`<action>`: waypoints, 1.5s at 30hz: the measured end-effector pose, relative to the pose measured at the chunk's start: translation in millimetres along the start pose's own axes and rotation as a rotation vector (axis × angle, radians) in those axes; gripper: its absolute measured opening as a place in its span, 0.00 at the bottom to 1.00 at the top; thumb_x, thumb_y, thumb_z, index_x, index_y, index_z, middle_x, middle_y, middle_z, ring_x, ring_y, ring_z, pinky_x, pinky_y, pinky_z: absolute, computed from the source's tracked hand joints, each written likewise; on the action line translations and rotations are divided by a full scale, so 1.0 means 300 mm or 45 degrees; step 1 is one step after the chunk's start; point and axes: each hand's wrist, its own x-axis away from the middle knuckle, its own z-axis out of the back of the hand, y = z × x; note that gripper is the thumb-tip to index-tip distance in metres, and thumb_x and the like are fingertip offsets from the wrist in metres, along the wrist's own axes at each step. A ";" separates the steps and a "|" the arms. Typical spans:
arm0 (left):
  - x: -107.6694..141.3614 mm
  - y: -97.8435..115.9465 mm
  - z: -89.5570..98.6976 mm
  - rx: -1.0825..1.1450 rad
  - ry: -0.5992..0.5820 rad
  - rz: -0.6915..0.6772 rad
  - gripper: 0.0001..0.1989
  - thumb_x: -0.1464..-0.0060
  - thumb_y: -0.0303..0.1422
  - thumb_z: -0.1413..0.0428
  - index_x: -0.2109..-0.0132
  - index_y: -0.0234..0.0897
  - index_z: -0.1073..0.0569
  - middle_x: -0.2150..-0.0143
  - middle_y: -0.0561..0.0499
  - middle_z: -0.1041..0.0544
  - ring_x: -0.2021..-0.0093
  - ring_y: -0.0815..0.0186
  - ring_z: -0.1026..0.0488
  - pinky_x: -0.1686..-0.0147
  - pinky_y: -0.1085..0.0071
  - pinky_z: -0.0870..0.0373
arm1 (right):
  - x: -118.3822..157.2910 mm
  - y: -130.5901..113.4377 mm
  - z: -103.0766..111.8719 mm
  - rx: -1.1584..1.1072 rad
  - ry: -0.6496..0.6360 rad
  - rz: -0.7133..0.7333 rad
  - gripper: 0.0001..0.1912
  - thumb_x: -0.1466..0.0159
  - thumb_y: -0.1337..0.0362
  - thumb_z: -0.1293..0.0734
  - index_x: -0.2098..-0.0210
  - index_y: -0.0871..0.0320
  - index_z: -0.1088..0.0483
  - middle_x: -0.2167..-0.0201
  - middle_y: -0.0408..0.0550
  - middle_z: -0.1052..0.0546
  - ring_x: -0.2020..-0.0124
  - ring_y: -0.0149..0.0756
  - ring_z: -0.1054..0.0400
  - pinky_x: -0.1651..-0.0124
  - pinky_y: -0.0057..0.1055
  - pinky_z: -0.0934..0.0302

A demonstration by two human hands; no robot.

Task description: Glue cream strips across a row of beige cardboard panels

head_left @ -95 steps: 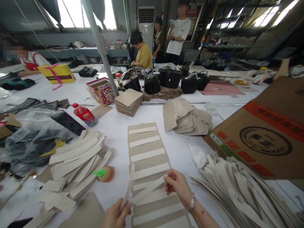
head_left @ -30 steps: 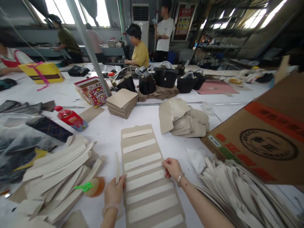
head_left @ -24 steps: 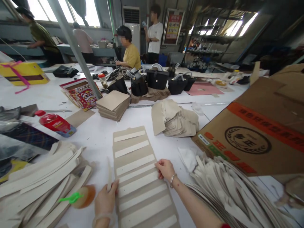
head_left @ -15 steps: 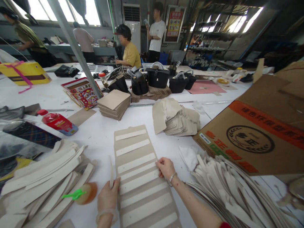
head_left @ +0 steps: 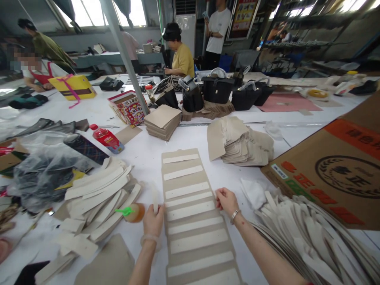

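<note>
A long grey-beige board [head_left: 202,220] lies in front of me, with several pale strips across it in rows. My left hand [head_left: 153,221] is closed at the board's left edge, and a pale upright strip [head_left: 155,198] sticks up from between its thumb and fingers. At the right edge, my right hand [head_left: 227,202] is closed in a pinch at the end of a narrow pale crosswise strip [head_left: 190,199]. Whether that strip lies flat or is slightly raised is hard to tell. A round amber pot with a green spout [head_left: 135,213] stands left of my left hand.
Loose strips [head_left: 101,194] are heaped at left, and a bundle of long strips [head_left: 297,233] lies at right beside a cardboard box [head_left: 329,170]. Beyond the board are stacked beige sheets [head_left: 163,122], a pile of beige pieces [head_left: 240,140] and black bags [head_left: 216,89]. Co-workers are behind.
The view has swung left, so everything appears further right and more of the left table shows. Both hands stay at the board's edges, the left with its upright strip.
</note>
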 end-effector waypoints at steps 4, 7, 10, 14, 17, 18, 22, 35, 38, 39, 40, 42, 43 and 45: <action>0.062 0.016 0.014 0.074 0.051 -0.079 0.18 0.53 0.50 0.51 0.70 0.40 0.34 0.76 0.53 0.28 0.72 0.63 0.30 0.67 0.69 0.38 | 0.110 -0.017 0.023 0.161 0.059 0.405 0.10 0.40 0.60 0.42 0.69 0.58 0.33 0.74 0.45 0.27 0.73 0.33 0.32 0.67 0.30 0.37; 0.099 0.036 0.001 0.066 -0.002 -0.115 0.15 0.53 0.48 0.49 0.69 0.41 0.35 0.77 0.55 0.30 0.74 0.64 0.30 0.69 0.70 0.38 | 0.207 -0.026 -0.009 0.448 -0.016 0.857 0.14 0.37 0.65 0.44 0.57 0.57 0.31 0.60 0.51 0.28 0.58 0.38 0.35 0.54 0.35 0.40; 0.108 0.039 -0.014 -0.038 -0.077 -0.055 0.12 0.52 0.45 0.49 0.68 0.41 0.36 0.76 0.55 0.29 0.73 0.63 0.29 0.70 0.70 0.38 | 0.265 -0.024 -0.060 0.730 -0.109 1.011 0.18 0.38 0.69 0.44 0.49 0.54 0.35 0.55 0.52 0.31 0.54 0.40 0.38 0.52 0.37 0.42; 0.097 0.013 -0.021 -0.098 -0.117 -0.034 0.11 0.50 0.43 0.50 0.66 0.42 0.36 0.76 0.56 0.29 0.72 0.65 0.29 0.70 0.72 0.39 | 0.277 -0.013 -0.099 1.010 -0.151 1.014 0.23 0.38 0.71 0.43 0.45 0.48 0.38 0.54 0.51 0.32 0.53 0.41 0.40 0.51 0.37 0.45; 0.093 -0.004 -0.020 -0.123 -0.135 -0.018 0.11 0.50 0.43 0.50 0.64 0.41 0.36 0.76 0.56 0.29 0.72 0.65 0.29 0.71 0.73 0.40 | 0.270 -0.003 -0.106 1.149 -0.173 1.021 0.26 0.40 0.71 0.41 0.44 0.46 0.40 0.52 0.51 0.33 0.51 0.42 0.41 0.49 0.37 0.48; 0.093 -0.005 -0.019 -0.133 -0.140 -0.004 0.11 0.50 0.43 0.50 0.64 0.41 0.36 0.76 0.56 0.28 0.72 0.65 0.29 0.71 0.73 0.40 | 0.269 0.000 -0.107 1.185 -0.177 1.027 0.26 0.41 0.71 0.41 0.44 0.46 0.40 0.51 0.51 0.33 0.50 0.43 0.42 0.49 0.38 0.49; 0.097 0.001 -0.016 -0.163 -0.144 0.033 0.11 0.49 0.42 0.49 0.62 0.41 0.35 0.75 0.55 0.28 0.72 0.66 0.29 0.72 0.74 0.41 | 0.274 0.004 -0.115 1.270 -0.160 1.046 0.27 0.40 0.71 0.41 0.43 0.45 0.41 0.49 0.51 0.33 0.48 0.44 0.43 0.46 0.39 0.53; 0.083 -0.017 -0.033 -0.228 -0.125 0.000 0.10 0.49 0.41 0.49 0.63 0.41 0.34 0.76 0.55 0.27 0.73 0.66 0.29 0.74 0.74 0.43 | 0.306 -0.067 -0.225 1.238 -0.333 1.100 0.22 0.35 0.60 0.45 0.41 0.42 0.45 0.46 0.50 0.34 0.47 0.45 0.44 0.46 0.41 0.55; 0.080 -0.020 -0.036 -0.244 -0.123 0.014 0.10 0.49 0.42 0.49 0.63 0.41 0.34 0.75 0.55 0.27 0.73 0.66 0.29 0.75 0.74 0.44 | 0.311 -0.079 -0.241 1.286 -0.375 1.070 0.22 0.35 0.59 0.46 0.41 0.41 0.46 0.45 0.51 0.35 0.46 0.47 0.44 0.46 0.44 0.56; 0.079 -0.020 -0.037 -0.253 -0.124 0.017 0.10 0.49 0.42 0.50 0.63 0.41 0.34 0.75 0.55 0.27 0.73 0.66 0.29 0.75 0.74 0.44 | 0.311 -0.078 -0.245 1.302 -0.387 1.061 0.22 0.34 0.59 0.46 0.41 0.41 0.46 0.45 0.51 0.35 0.46 0.48 0.44 0.46 0.45 0.57; 0.079 -0.020 -0.038 -0.261 -0.128 0.019 0.10 0.49 0.42 0.50 0.63 0.41 0.34 0.75 0.55 0.27 0.73 0.66 0.29 0.75 0.74 0.44 | 0.311 -0.076 -0.248 1.319 -0.398 1.051 0.22 0.34 0.59 0.46 0.41 0.41 0.46 0.44 0.52 0.35 0.46 0.48 0.45 0.46 0.45 0.58; 0.078 -0.020 -0.039 -0.274 -0.141 0.022 0.10 0.48 0.42 0.50 0.63 0.41 0.34 0.75 0.55 0.27 0.72 0.66 0.29 0.75 0.74 0.44 | 0.310 -0.068 -0.253 1.351 -0.414 1.033 0.22 0.34 0.59 0.47 0.41 0.41 0.47 0.44 0.52 0.36 0.44 0.49 0.46 0.46 0.47 0.60; 0.078 -0.020 -0.039 -0.281 -0.150 0.026 0.10 0.48 0.42 0.50 0.63 0.41 0.35 0.75 0.55 0.27 0.72 0.66 0.29 0.75 0.74 0.44 | 0.310 -0.065 -0.255 1.364 -0.419 1.027 0.23 0.35 0.60 0.47 0.40 0.41 0.48 0.43 0.53 0.37 0.44 0.50 0.47 0.45 0.48 0.61; 0.078 -0.018 -0.038 -0.292 -0.166 0.038 0.10 0.48 0.42 0.50 0.62 0.42 0.35 0.75 0.55 0.27 0.72 0.66 0.29 0.75 0.73 0.44 | 0.310 -0.064 -0.260 1.384 -0.424 1.023 0.24 0.35 0.61 0.45 0.40 0.42 0.49 0.42 0.53 0.38 0.43 0.51 0.48 0.45 0.49 0.62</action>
